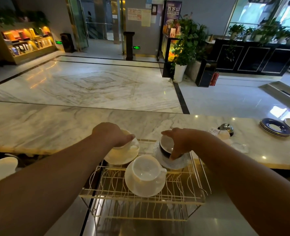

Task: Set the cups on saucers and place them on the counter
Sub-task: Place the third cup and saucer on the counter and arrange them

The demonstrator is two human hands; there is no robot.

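Observation:
On a gold wire rack [144, 200] in front of me stands a white cup [145, 167] on a white saucer [140, 189]. My left hand [111, 133] is closed over a cream cup that sits on a cream saucer [122, 155] at the rack's far left. My right hand [181, 142] grips a dark cup with a pale inside [166, 143], resting on a patterned pale saucer [174, 162] at the rack's far right. Both sets lie by the edge of the marble counter [55, 126].
A service bell [226, 129], a small glass dish [240, 147] and stacks of blue-rimmed plates [275, 127] sit on the counter at right. A white plate [1, 168] lies low at left. Beyond the counter is a marble lobby floor with potted plants.

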